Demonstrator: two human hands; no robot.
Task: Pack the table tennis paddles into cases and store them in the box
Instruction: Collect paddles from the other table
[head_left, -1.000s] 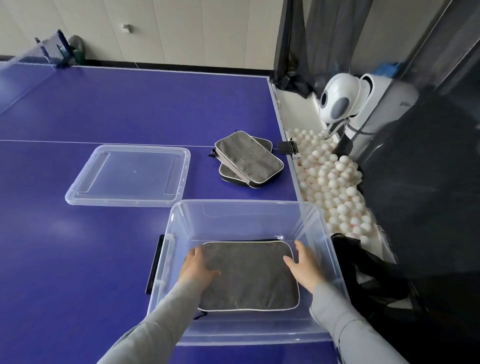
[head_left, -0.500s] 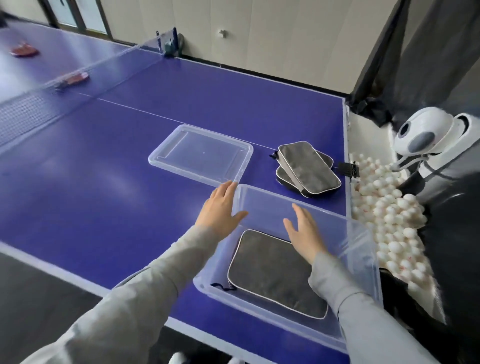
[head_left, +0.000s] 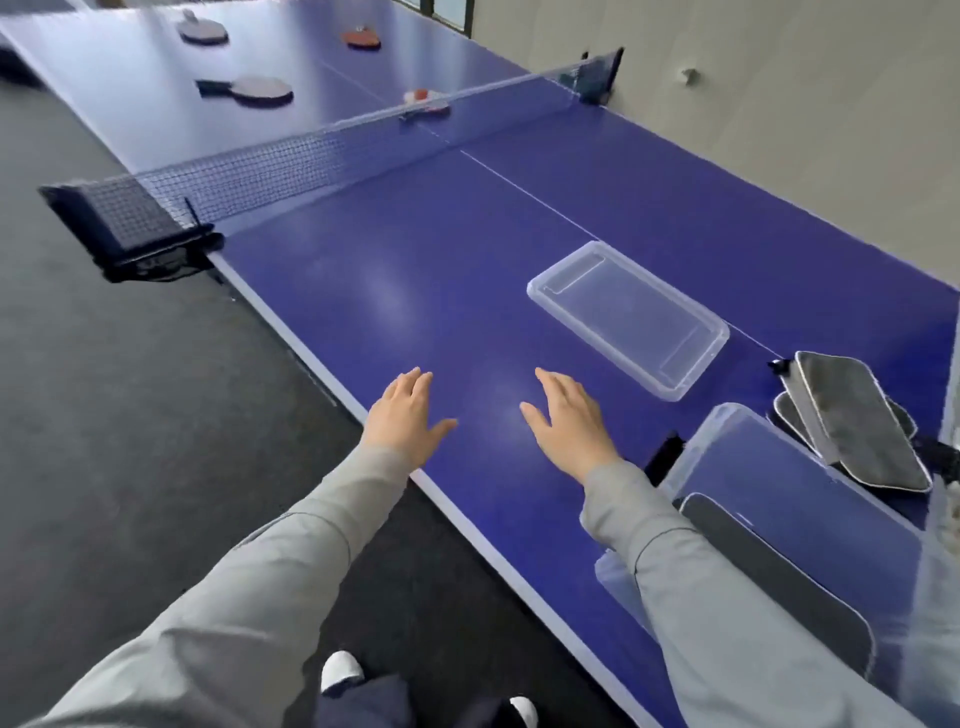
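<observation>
I see my left hand (head_left: 405, 415) and right hand (head_left: 569, 423) spread flat, holding nothing, above the blue counter (head_left: 415, 291). 1 grey case (head_left: 769, 571) lies inside the clear box (head_left: 727, 421) at right; 4 paddles (head_left: 260, 89) lie beyond the net (head_left: 291, 161).

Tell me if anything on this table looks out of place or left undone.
Nothing is spilled or damaged. Four paddles lie loose beyond the net, not yet in cases. The box stands open with one case in it, its lid flat alongside. Two more cases are stacked askew behind the box.
</observation>
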